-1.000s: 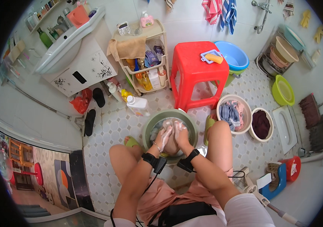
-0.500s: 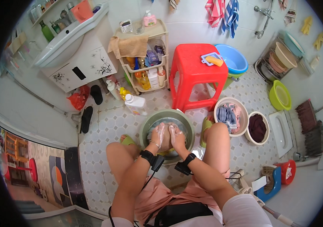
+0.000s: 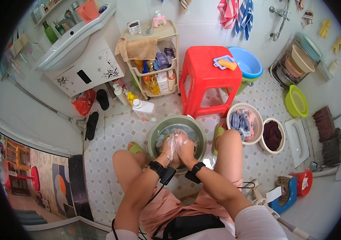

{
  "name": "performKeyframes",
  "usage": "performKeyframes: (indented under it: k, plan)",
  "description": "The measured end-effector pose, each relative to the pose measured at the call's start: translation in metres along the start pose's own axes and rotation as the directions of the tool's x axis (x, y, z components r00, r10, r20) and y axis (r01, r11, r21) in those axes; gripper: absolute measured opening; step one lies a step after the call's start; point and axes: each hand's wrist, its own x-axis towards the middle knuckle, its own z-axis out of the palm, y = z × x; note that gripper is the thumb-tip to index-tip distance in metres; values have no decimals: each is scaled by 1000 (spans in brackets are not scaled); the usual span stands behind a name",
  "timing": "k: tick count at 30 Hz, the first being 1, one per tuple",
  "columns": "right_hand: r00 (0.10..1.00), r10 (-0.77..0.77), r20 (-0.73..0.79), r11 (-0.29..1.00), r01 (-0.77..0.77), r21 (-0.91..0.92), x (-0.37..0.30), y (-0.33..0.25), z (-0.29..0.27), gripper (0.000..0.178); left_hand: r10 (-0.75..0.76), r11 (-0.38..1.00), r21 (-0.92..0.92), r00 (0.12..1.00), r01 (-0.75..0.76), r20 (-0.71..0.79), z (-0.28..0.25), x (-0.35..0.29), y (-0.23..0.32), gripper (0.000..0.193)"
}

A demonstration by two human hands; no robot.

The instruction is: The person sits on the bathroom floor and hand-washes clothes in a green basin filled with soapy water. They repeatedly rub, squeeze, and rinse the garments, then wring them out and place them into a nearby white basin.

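Note:
Both my hands are inside a grey-green basin (image 3: 151, 140) between my feet, with water and greyish cloth (image 3: 161, 139) around them. My left hand (image 3: 170, 146) and my right hand (image 3: 185, 149) are pressed together over the middle, fingers bent and coated in white suds. Whatever lies between the palms is hidden; I cannot make it out. Under the wrists a patch of brownish surface (image 3: 175, 163) shows, its kind unclear. A bracelet circles my left wrist, and black straps with small boxes sit on both forearms.
Beyond the basin stands a red stool (image 3: 198, 60) bearing a yellow soap bar (image 3: 227, 64) on a dish. To the right are a tub of blue and pink clothes (image 3: 240, 122) and one of dark red cloth (image 3: 271, 136). A white bottle (image 3: 143, 109) stands left, before a shelf cart (image 3: 146, 38).
My hands were apart, lying flat on either side of the brownish surface. Now they have come together, fingers bent, with suds between them. The surroundings look the same.

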Motion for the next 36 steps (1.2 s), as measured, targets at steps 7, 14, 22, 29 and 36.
performKeyframes:
  k: [7,14,22,29,36]
  plan:
    - [999,38,15,996,-37,-83,3,6,2,27,-64,993,-97,996,70,63,8,-9,17,36]
    - [986,141,-86,984,-130,122,19,26,-4,33,-165,979,-101,979,177,117,11,-21,53,39]
    - [865,493,97,477,-362,801,38,41,-11,31,-125,991,-3,951,131,282,11,-21,47,41]
    - [981,188,37,902,-188,389,7,-1,-5,35,191,974,168,954,-154,-233,-15,21,-1,45]
    - [987,70,-146,985,-45,166,-15,-20,9,31,-53,952,293,989,92,-138,2,-7,15,53]
